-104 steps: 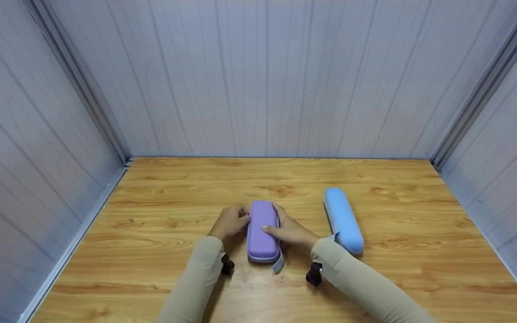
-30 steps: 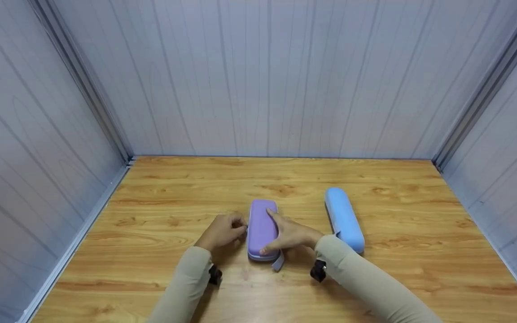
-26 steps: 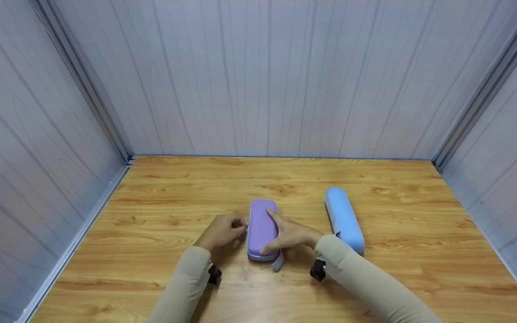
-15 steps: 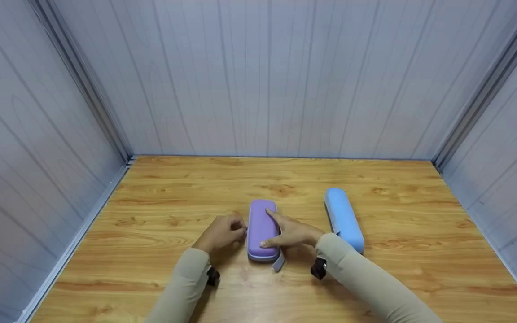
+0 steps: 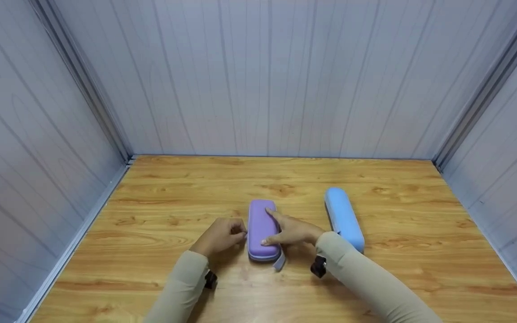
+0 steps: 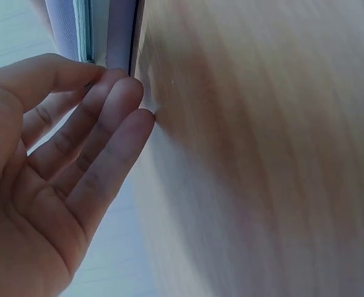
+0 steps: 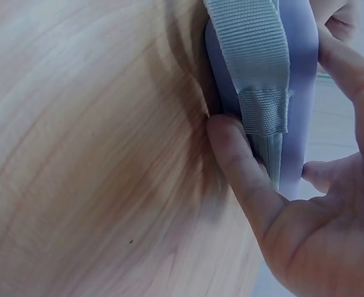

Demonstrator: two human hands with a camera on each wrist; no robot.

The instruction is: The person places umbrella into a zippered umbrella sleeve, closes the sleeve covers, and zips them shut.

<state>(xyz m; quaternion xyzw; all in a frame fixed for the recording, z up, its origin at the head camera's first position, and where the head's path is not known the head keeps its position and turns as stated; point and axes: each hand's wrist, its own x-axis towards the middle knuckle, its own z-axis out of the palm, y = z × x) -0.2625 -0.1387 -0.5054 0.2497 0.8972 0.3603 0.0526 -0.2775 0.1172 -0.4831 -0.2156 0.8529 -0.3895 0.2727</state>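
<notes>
A purple zip-up pencil case [image 5: 260, 224] lies lengthwise on the table. At its left side, my left hand [image 5: 220, 235] pinches the zipper pull between thumb and forefinger; in the left wrist view the fingertips mostly cover the pull, below the pale zipper [image 6: 83, 31]. My right hand [image 5: 295, 230] grips the case from the right, one digit near its far end and another nearer me across the top. In the right wrist view, a fingertip [image 7: 227, 133] presses low on the side by the grey strap loop [image 7: 250, 55]. The lid looks down on the base.
A light blue pencil case [image 5: 344, 217] lies slanted to the right, partly behind the right sleeve [image 5: 352, 264]. Pale panelled walls [image 5: 267, 76] enclose the wooden table [image 5: 173, 193] at the back and both sides.
Over the span my left hand has slid toward me along the case's left edge. The right hand shifted its hold on the top slightly. The purple case stays nearly in place.
</notes>
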